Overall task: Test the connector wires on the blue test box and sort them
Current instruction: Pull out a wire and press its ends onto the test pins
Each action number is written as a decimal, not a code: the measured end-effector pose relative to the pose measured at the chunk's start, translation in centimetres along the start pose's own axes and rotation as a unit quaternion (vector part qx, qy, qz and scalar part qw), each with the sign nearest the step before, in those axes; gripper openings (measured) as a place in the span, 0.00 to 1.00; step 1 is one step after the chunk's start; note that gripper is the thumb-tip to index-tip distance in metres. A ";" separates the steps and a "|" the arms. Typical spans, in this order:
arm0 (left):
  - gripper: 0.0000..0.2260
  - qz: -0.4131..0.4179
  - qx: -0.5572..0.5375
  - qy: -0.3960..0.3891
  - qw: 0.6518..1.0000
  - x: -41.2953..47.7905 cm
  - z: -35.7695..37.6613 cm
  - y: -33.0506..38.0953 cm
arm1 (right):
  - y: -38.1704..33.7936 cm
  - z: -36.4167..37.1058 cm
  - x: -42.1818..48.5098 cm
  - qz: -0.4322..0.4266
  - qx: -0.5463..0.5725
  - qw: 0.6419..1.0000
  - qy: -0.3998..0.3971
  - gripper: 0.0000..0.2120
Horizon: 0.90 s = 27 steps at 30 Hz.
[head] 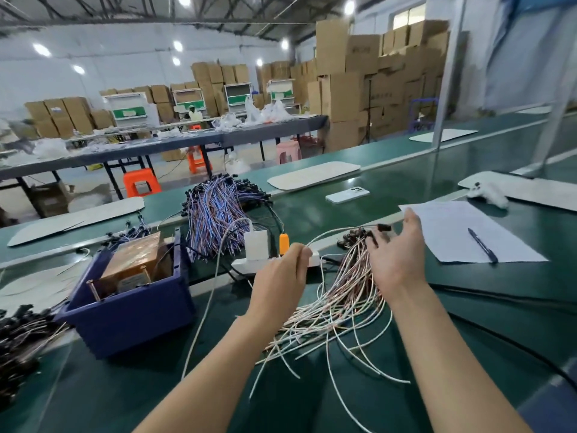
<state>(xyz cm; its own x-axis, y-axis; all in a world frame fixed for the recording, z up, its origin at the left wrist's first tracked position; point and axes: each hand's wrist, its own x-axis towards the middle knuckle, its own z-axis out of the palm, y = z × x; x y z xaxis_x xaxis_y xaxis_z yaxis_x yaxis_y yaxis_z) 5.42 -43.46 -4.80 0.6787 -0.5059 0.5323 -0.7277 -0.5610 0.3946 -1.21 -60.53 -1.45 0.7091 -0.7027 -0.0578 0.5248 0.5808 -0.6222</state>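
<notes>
Fingers [300,252] of our left hand [281,273] are curled in, pinching one white wire [337,230]. The wire arcs right to its black connector [384,227], which sits just beside our right hand [398,254]; we can't tell if they touch. Right fingertips [374,242] are spread and relaxed, tips down among the connector ends of the loose pile [337,307] of white and brown wires fanned across the green belt [468,323] between our forearms.

Just past the left hand is a white power strip [246,264] with a white charger [256,243] and an orange plug [284,243] in it. The blue test box [131,310] stands left of that hand, apart from it, with a copper-coloured board [134,260] inside. Behind the strip is a purple-blue wire bundle [215,210]. A dark bundle [15,335] lies at far left. Right of the right hand is a paper sheet [452,226] with a pen [482,245] on it, and a phone [347,195] lies further back.
</notes>
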 end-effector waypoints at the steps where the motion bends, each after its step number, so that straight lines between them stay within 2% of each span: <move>1: 0.14 -0.011 -0.001 -0.005 1.000 0.8 0.7 0.2 | 0.1 -0.1 0.1 -0.001 -0.006 1.000 -0.007 0.26; 5: 0.16 -0.032 0.054 -0.059 0.996 3.1 3.7 0.4 | 0.6 -1.3 0.3 -0.026 -0.073 0.996 -0.034 0.30; 8: 0.17 -0.038 0.099 -0.126 0.986 3.8 5.6 0.1 | 1.1 -2.2 -0.1 -0.047 -0.146 0.988 -0.034 0.29; 13: 0.19 -0.052 0.099 -0.133 0.985 3.4 6.2 -0.6 | 3.1 -2.6 -2.3 -0.073 -0.261 0.960 -0.075 0.23; 21: 0.13 -0.036 -0.031 -0.033 0.998 -3.4 -1.2 -3.6 | 9.3 1.1 -8.3 -0.081 -0.361 0.898 -0.239 0.17; 27: 0.12 -0.160 -0.023 0.081 0.983 -13.1 -8.5 -10.2 | 17.2 4.3 -14.5 -0.118 -0.441 0.806 -0.376 0.16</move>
<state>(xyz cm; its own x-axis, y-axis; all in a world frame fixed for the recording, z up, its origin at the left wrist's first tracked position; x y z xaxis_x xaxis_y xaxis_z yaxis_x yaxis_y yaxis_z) 3.08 -25.56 -9.45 0.8523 -0.1953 0.4853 -0.4850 -0.6427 0.5931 -0.47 -38.56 -7.92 0.8973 -0.1109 0.4274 0.3836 -0.2836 -0.8789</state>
